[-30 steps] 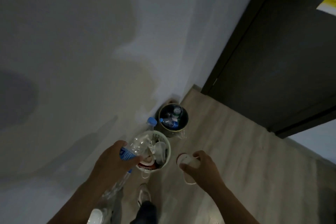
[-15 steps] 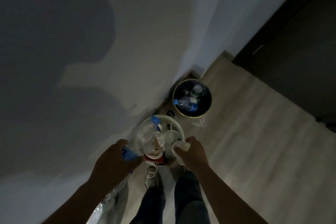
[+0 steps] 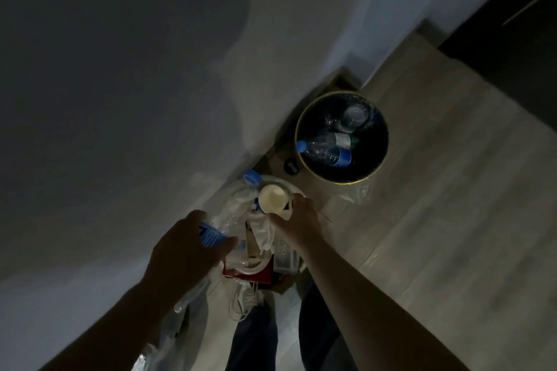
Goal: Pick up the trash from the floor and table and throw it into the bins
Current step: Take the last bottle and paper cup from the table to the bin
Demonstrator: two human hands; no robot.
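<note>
Over the white bin [image 3: 275, 180], my right hand [image 3: 298, 221] has swung in from the side, fingers still grasping the paper cup [image 3: 272, 198], which looks ready to drop. My left hand [image 3: 184, 250] grips the plastic bottle [image 3: 238, 205], probably bound for the black bin [image 3: 373, 156].

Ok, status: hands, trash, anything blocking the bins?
Left hand grips the clear bottle. Right hand holds the white cup over the white bin. White bin heaped with trash; black bin beyond has room.
</note>
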